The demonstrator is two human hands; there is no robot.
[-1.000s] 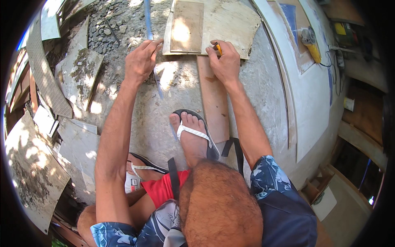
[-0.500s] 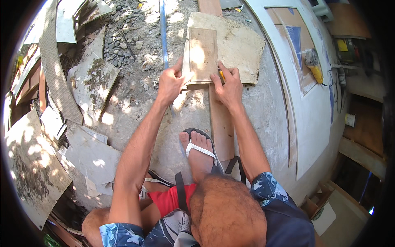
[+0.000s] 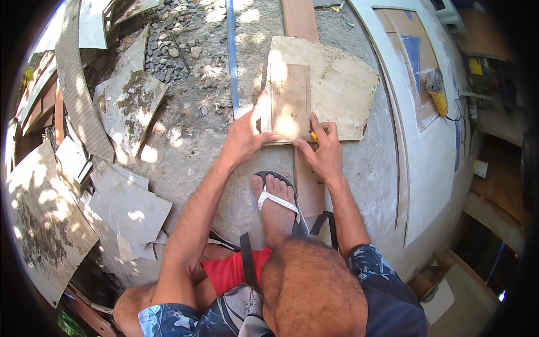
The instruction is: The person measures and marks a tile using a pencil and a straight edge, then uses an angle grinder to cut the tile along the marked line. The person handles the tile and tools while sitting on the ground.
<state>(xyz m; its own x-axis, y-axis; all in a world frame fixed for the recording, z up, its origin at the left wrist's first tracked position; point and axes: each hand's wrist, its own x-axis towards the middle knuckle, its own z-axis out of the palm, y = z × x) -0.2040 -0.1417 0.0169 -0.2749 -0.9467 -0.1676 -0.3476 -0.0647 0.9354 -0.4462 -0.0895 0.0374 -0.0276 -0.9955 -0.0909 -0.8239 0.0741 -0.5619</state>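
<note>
In the head view, a weathered pale board (image 3: 344, 95) lies over a long wooden plank (image 3: 302, 19). On it rests a narrower light brown wooden piece (image 3: 291, 101). My left hand (image 3: 249, 135) grips their left side, fingers along the edge and thumb at the near left corner. My right hand (image 3: 323, 149) is closed on a small yellow tool (image 3: 314, 135), mostly hidden by the fingers, at the right near corner of the narrower piece, with the index finger reaching along that piece's edge. My sandalled foot stands on the concrete just below the boards.
Broken sheet pieces (image 3: 130, 205) and gravel (image 3: 171, 45) are at the left, beside a blue pipe (image 3: 232, 56). At the right are a large white panel (image 3: 425, 196), a yellow-and-grey power tool (image 3: 438, 95) with a cord, and wooden shelving (image 3: 494, 185).
Both hands and the two boards have come nearer to me and rightward in the picture. My left hand now lies further over the boards' corner. The surroundings have shifted slightly with the camera.
</note>
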